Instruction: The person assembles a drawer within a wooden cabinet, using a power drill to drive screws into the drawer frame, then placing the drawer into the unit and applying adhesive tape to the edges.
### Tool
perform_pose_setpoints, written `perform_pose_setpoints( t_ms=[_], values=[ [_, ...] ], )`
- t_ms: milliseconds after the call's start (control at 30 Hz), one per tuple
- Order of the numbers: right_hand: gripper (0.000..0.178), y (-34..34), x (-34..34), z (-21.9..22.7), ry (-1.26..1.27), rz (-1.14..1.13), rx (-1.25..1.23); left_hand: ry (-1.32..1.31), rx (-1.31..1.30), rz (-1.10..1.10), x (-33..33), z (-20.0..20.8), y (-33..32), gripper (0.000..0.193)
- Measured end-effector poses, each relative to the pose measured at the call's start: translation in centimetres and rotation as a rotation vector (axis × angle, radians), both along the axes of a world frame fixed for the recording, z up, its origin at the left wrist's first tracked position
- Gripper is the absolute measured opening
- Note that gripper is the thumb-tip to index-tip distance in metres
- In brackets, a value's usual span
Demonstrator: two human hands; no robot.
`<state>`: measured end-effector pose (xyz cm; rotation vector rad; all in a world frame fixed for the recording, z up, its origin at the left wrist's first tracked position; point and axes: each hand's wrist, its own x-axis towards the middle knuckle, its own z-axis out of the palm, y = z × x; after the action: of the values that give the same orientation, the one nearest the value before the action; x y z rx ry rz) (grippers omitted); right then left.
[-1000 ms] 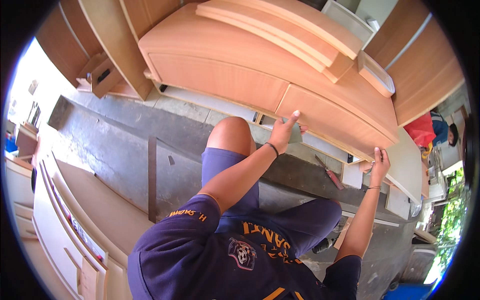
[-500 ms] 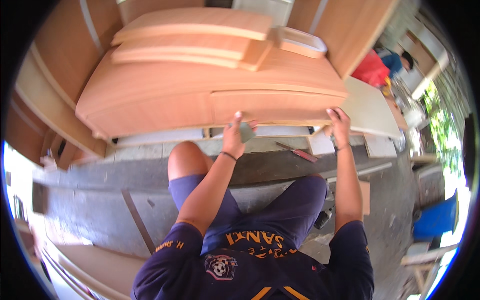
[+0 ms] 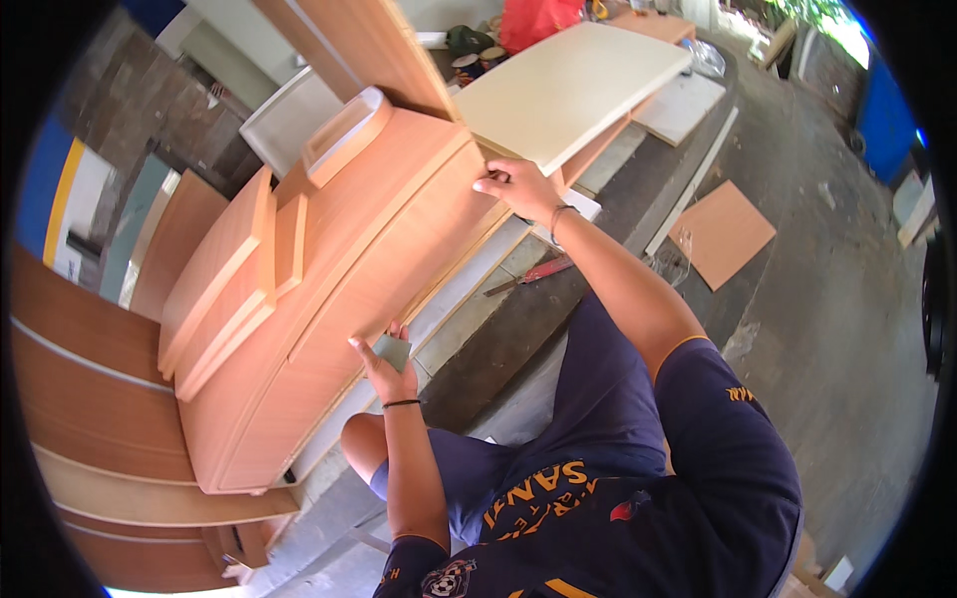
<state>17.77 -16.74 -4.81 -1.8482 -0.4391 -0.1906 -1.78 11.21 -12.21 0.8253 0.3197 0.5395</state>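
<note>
Both hands shifted along cabinet point(image 3: 339, 289) | left hand point(image 3: 384, 369) pinches sanding pad point(image 3: 393, 350)

Packages, labels, signs, screens: none seen.
Only bare wooden furniture panels, boards and loose workshop items in view; no wrapped goods, stickers, notices or displays can be made out.

Bright daylight, strongest toward 1 o'clock, where the background blows out white. Soft shadows, mild sheen on the wood. Heavy fisheye bending and black vignette around the rim; centre sharp.
</note>
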Motion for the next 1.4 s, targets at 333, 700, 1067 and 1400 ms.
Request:
perform_pose_setpoints(
  t_ms=[333, 700, 1067, 1400],
  values=[
    [0.039, 0.8, -0.1, -2.2, -0.048, -0.069, 0.266, 0.13, 0.089, 0.034, 0.0, 2.5, -2.9, 0.091],
    [0.034, 0.6, -0.4, -3.1, -0.108, -0.109, 0.33, 0.162, 0.141, 0.152, 0.7, 2.3, -3.1, 0.092],
    [0.03, 0.4, -0.2, -2.7, -0.092, -0.097, 0.292, 0.15, 0.067, 0.139, 0.5, 2.3, -2.2, 0.091],
    [0.028, 0.2, -0.6, -2.4, -0.04, -0.1, 0.285, 0.139, 0.061, 0.153, 0.4, 2.4, -2.7, 0.085]
  ],
)
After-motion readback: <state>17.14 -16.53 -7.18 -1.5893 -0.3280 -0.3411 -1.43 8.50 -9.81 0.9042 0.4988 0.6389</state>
